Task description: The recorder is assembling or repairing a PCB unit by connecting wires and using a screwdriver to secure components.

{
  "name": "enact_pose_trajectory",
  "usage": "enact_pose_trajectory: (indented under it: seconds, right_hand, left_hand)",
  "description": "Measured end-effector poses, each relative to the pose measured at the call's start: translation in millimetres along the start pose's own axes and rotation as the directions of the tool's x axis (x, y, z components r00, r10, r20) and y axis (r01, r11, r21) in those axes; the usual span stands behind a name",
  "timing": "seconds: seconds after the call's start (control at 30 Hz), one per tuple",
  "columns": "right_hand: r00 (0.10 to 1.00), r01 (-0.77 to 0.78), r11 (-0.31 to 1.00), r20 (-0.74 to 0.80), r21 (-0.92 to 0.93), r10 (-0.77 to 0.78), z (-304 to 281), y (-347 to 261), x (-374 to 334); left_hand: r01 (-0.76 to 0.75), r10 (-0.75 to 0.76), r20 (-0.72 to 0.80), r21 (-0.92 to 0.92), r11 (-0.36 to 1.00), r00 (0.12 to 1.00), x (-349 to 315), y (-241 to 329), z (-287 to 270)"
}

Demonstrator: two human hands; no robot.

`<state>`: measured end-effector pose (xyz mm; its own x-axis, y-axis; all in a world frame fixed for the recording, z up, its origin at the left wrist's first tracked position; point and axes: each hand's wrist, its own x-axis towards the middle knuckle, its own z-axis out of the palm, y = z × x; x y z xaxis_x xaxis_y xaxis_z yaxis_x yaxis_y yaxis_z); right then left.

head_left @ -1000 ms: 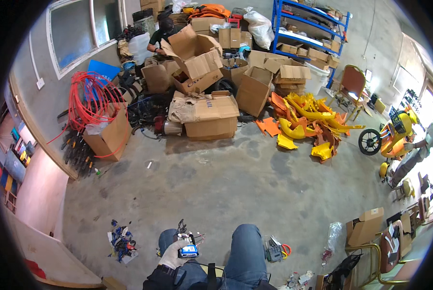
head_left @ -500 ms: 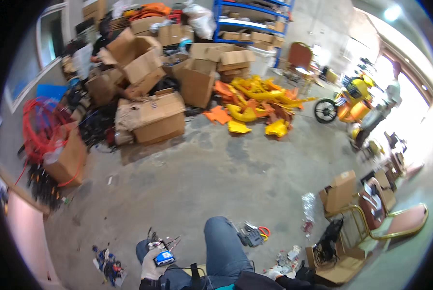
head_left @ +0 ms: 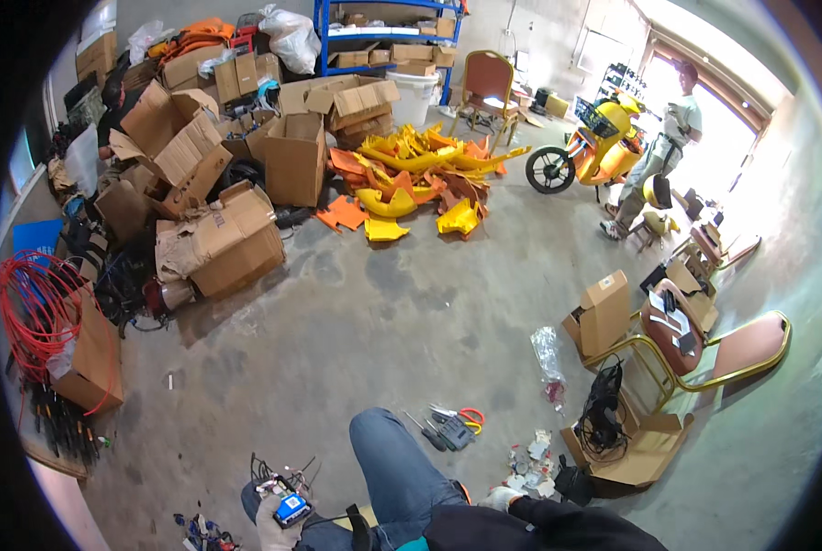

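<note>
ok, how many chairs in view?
2. One red-seated chair stands upright at the back by the blue shelving; one gold-framed chair lies tipped over at right beside the small open box. Clutter may hide others.

Rough, matt grey concrete floor [head_left: 411, 312], stained in patches. Plain brown cardboard boxes [head_left: 232, 243], dull and creased. Glossy yellow and orange plastic panels [head_left: 411, 179], smooth and shiny. Light cloth gloves on both hands, left hand [head_left: 273, 519] around a small blue plastic module [head_left: 291, 508] with thin wires. Faded denim jeans [head_left: 402, 468]. Brassy metal chair frame [head_left: 704, 367], fairly shiny. Red plastic-coated cable coil [head_left: 39, 308].
</note>
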<state>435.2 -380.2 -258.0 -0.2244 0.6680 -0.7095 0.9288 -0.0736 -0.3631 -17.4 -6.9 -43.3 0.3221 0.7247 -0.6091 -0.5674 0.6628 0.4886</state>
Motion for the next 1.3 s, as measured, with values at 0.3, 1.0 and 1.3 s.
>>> enact_pose_trajectory:
  seconds: [0.3, 1.0, 1.3]
  right_hand:
    - [0.996, -0.082, 0.989, 0.057, 0.126, 0.075, 2.8, 2.8, 6.8]
    - [0.655, -0.485, 0.418, 0.002, 0.769, 0.756, -78.2, 20.8, -22.7]
    - [0.741, -0.494, 0.341, 0.183, 0.800, 0.646, -90.4, -12.6, 8.2]
  left_hand:
    - [0.048, -0.048, 0.038, -0.006, 0.999, 0.998, -6.5, 6.0, 1.9]
    - [0.147, -0.147, -0.014, 0.030, 0.989, 0.989, -12.0, 13.2, 20.6]
    - [0.086, -0.061, -0.191, 0.129, 0.988, 0.980, -12.1, 11.6, 38.6]
